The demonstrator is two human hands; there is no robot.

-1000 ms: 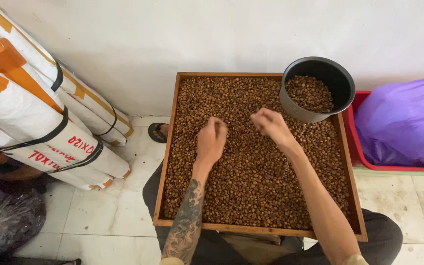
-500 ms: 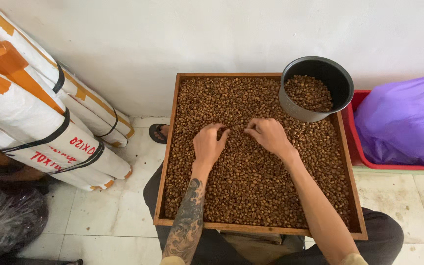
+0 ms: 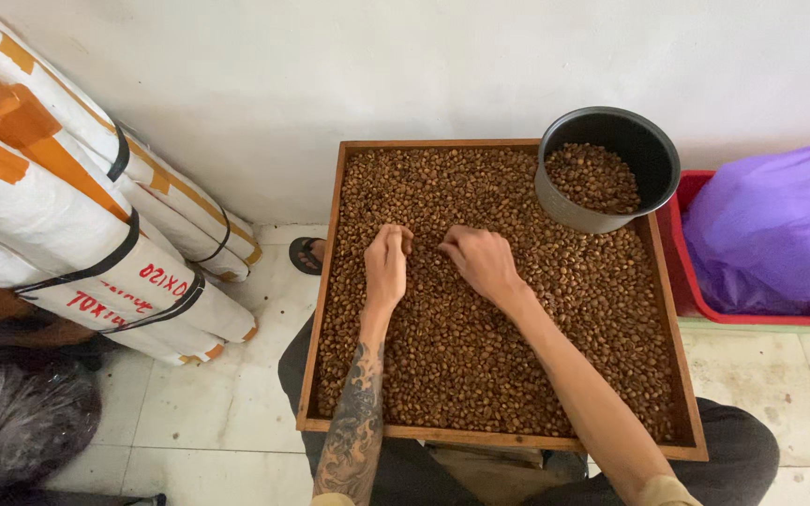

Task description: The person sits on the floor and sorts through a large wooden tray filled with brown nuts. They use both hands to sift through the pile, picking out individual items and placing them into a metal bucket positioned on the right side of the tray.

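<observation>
A shallow wooden tray [image 3: 322, 281] rests across my lap, filled with brown coffee beans [image 3: 480, 375]. My left hand [image 3: 386, 265] lies on the beans near the tray's middle, fingers curled down into them. My right hand [image 3: 480, 260] sits just beside it, fingers bent and pinching at beans. The two hands almost touch. A black pot [image 3: 611, 169] partly filled with beans stands tilted in the tray's far right corner.
Rolled white and orange sacks [image 3: 77, 197] lean at the left. A red bin [image 3: 682, 281] holding a purple plastic bag [image 3: 780, 225] stands at the right. A dark plastic bag [image 3: 21, 422] lies at lower left. A sandal [image 3: 307, 255] shows beyond the tray. White wall behind.
Both hands have drawn back from the far part of the tray toward me and come closer together, fingers now curled into the beans.
</observation>
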